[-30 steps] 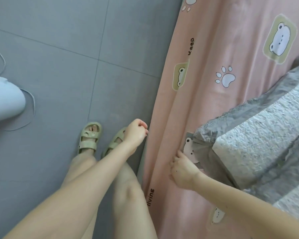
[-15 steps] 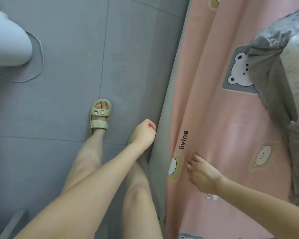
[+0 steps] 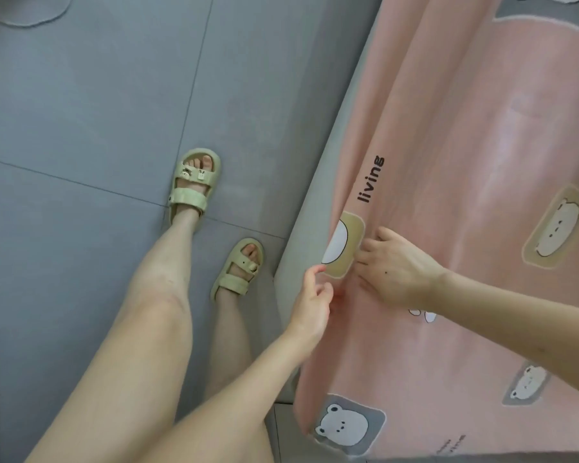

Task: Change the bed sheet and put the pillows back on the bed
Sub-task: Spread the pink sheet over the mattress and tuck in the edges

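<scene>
Grey tiled floor [image 3: 81, 128] beside bed [image 3: 318, 195]. Pink sheet [image 3: 448, 145] drapes over bed's side edge. Right hand [image 3: 398, 272] flat on sheet, fingers spread. Left hand [image 3: 310, 305] nearer hem, grip loose, empty.

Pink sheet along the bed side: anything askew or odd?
Nothing damaged. The pink sheet hangs loose with long creases, its edge untucked over the grey bed side, by the left hand and right hand.

Sheet [image 3: 465, 145] pink, bear patches, black lettering; sandals [image 3: 194, 187] pale green; floor [image 3: 81, 111] grey tiles.
</scene>
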Available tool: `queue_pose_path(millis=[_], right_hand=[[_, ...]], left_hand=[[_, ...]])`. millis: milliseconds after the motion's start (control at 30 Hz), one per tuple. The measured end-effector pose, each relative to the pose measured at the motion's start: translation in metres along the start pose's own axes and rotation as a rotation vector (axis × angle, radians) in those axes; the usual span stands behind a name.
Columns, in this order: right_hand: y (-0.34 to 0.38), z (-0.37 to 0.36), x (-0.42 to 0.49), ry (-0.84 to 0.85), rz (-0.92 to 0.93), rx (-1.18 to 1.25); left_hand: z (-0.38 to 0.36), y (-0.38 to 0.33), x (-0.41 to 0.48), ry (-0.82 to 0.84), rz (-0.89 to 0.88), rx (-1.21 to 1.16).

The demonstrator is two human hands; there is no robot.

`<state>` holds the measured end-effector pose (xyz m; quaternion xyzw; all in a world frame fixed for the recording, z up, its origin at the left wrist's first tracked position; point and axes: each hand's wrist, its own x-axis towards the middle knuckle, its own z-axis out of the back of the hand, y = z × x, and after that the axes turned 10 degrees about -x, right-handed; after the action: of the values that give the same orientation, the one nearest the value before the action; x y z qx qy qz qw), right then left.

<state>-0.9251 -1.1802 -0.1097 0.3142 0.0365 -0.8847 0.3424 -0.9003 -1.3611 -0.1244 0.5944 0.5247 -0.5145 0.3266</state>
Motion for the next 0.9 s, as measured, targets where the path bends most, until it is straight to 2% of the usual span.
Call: queue_pose_path(millis=[133, 300, 400, 467, 633, 800, 900], right_hand=[[0.014, -0.001, 0.012, 0.066, -0.017, -0.006], [0.012, -0.006, 0.007, 0.014, -0.022, -0.025], [0.014, -0.005, 0.014, 0.102, 0.006, 0.018], [0.015, -0.005, 0.012, 0.14, 0.021, 0.041], [0.016, -0.005, 0.01, 0.108, -0.022, 0.026], [0.023, 0.026, -0.001, 0.187, 0.038, -0.074], [0.022, 0.041, -0.028, 0.298, -0.023, -0.1]], left_hand=[[-0.006, 0.027, -0.002, 0.012, -0.001, -0.098], [-0.01, 0.036, -0.003, -0.077, -0.07, -0.094], [-0.012, 0.042, -0.006, -0.099, -0.066, -0.111], [-0.009, 0.043, -0.006, -0.074, -0.069, -0.062], [-0.013, 0.047, -0.01, 0.019, -0.092, 0.08], [-0.019, 0.036, -0.024, 0.119, -0.122, 0.005], [-0.038, 0.034, -0.033, 0.269, 0.034, -0.048]])
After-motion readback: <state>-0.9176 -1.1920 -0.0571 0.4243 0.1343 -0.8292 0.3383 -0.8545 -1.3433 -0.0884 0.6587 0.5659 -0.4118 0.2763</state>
